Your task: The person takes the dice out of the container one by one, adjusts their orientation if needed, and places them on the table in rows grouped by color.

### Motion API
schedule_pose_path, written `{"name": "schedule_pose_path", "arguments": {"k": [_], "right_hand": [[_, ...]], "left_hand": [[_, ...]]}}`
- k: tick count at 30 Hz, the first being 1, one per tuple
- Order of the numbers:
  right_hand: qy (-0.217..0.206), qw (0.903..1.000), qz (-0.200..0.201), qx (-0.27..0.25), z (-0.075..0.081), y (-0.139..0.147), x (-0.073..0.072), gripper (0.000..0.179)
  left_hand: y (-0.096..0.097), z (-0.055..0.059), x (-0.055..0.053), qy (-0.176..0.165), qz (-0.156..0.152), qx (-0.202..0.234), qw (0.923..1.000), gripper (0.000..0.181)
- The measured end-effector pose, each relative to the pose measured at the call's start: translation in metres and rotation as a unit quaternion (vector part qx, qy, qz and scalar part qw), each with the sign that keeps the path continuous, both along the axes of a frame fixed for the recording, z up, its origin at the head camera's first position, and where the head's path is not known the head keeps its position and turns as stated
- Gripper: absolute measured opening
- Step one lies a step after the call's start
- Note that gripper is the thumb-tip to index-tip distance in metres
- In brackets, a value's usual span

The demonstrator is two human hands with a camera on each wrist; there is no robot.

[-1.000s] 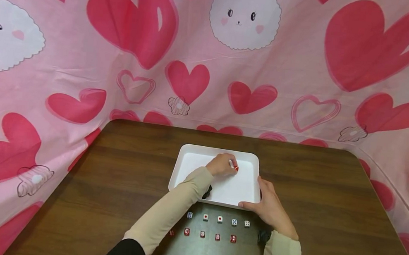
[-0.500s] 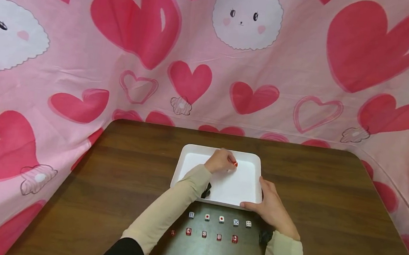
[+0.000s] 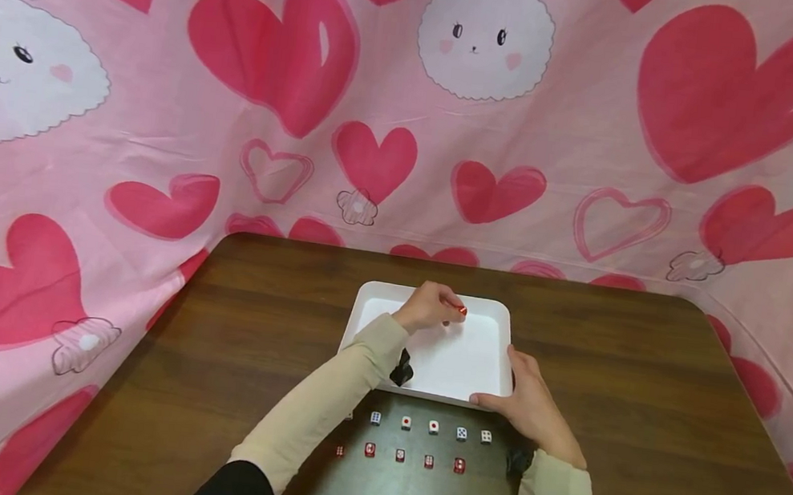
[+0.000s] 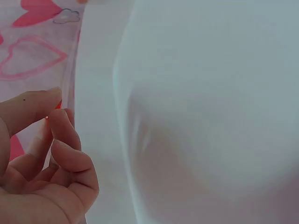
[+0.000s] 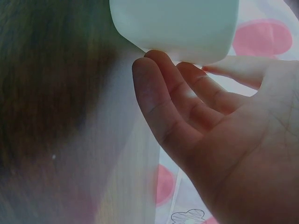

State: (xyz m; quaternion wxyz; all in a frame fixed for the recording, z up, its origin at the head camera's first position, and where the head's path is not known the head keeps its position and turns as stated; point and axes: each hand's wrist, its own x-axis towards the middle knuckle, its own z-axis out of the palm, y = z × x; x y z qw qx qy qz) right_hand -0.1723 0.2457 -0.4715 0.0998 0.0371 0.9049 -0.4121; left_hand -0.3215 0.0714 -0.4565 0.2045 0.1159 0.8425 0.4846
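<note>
My left hand [image 3: 423, 308] is over the back part of a shallow white tray [image 3: 460, 367]. Between thumb and fingertips it pinches a small red die [image 3: 462, 311]. Only a sliver of that red die [image 4: 59, 105] shows in the left wrist view, with the other fingers curled below. At the tray's front right corner, my right hand [image 3: 532, 407] holds on, thumb along the front rim and fingers against the right side. Up close in the right wrist view, fingertips meet the outer wall of the tray [image 5: 177, 28].
In front of the tray lie a row of white dice [image 3: 406, 424] and, nearer, a row of red dice [image 3: 399, 456]; my left forearm covers their left ends. The brown wooden table [image 3: 276, 291] backs onto a pink heart-patterned cloth [image 3: 569, 120].
Still pinching the red die, my left hand has moved slightly toward the tray's back edge. My right hand stays at the corner. The whole head view has shifted a little.
</note>
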Motion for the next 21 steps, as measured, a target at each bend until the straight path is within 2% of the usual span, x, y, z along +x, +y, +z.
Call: {"name": "schedule_pose_path", "arguments": {"k": [8,15,21], "right_hand": [[-0.003,1.0000,-0.001,-0.003,0.000,0.001,-0.001,0.114],[-0.003,1.0000,0.002,0.003,-0.002,0.001,0.000,0.114],[-0.002,1.0000,0.002,0.005,-0.001,0.001,0.000,0.114]], "left_hand": [[-0.002,0.011,0.006,-0.045,0.020,0.054,0.9973,0.020],[-0.006,0.018,0.014,-0.073,0.016,0.103,0.9918,0.022],[-0.011,0.022,0.021,-0.082,0.002,0.142,0.9864,0.023]]}}
